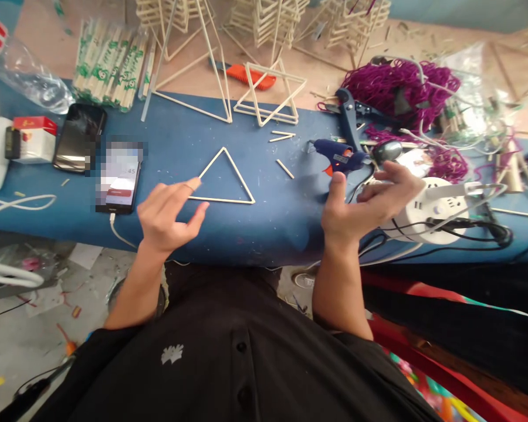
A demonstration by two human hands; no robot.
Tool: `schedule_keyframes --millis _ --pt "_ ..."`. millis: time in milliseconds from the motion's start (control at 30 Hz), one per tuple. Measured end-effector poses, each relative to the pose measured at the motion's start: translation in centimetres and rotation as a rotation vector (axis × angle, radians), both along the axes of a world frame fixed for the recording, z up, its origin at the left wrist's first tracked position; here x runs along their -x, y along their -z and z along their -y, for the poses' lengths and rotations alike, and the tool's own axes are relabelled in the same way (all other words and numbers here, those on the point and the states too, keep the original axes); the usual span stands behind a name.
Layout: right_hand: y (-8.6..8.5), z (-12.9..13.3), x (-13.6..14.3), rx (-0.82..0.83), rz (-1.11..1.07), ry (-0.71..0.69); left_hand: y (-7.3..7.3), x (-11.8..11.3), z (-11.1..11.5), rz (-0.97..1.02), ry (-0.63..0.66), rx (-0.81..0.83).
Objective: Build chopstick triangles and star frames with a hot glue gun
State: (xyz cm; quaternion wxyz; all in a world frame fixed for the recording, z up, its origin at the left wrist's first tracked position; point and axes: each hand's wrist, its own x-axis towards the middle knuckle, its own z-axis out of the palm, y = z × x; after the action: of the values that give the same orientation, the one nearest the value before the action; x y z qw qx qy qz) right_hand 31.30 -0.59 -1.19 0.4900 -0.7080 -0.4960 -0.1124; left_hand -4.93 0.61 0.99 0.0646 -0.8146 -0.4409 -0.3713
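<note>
A triangle of thin wooden sticks (239,174) lies flat on the blue table cover. My left hand (169,214) is over its left corner, with thumb and fingers apart and nothing visibly held; whether the fingertips touch the sticks I cannot tell. My right hand (361,208) is raised at the right with its fingers spread, holding nothing. Just beyond it a dark blue glue gun (341,155) rests on its side, partly hidden by the hand. Short stick pieces (285,169) lie between the triangle and the glue gun.
Stick frames (270,97) and an orange utility knife (250,76) lie at the back. Purple yarn (396,88) and a white power strip (440,220) with cables are at right. Wrapped chopsticks (110,67), a charging phone (121,181) and another phone (79,138) are at left.
</note>
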Motion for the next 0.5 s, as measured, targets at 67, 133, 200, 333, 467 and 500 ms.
schedule_keyframes --millis 67,133,200,333,467,500 --pt "0.7 0.5 0.9 -0.220 0.063 -0.026 0.0 1.4 -0.6 -0.014 -0.053 0.047" --pt "1.1 0.8 1.7 -0.309 0.123 -0.085 0.1 2.1 -1.0 -0.009 -0.047 0.107" --pt "1.4 0.8 2.2 -0.302 0.146 -0.129 0.3 2.3 -1.3 -0.021 -0.025 0.203" --pt "1.4 0.2 2.4 -0.241 0.129 -0.113 0.7 1.6 -1.2 -0.077 -0.047 0.336" --pt "1.3 -0.3 2.1 -0.285 0.139 -0.053 0.7 1.5 -1.3 -0.063 -0.060 0.335" --pt "1.3 -0.3 2.0 -0.316 0.128 -0.051 0.8 1.6 -1.4 -0.066 -0.060 0.338"
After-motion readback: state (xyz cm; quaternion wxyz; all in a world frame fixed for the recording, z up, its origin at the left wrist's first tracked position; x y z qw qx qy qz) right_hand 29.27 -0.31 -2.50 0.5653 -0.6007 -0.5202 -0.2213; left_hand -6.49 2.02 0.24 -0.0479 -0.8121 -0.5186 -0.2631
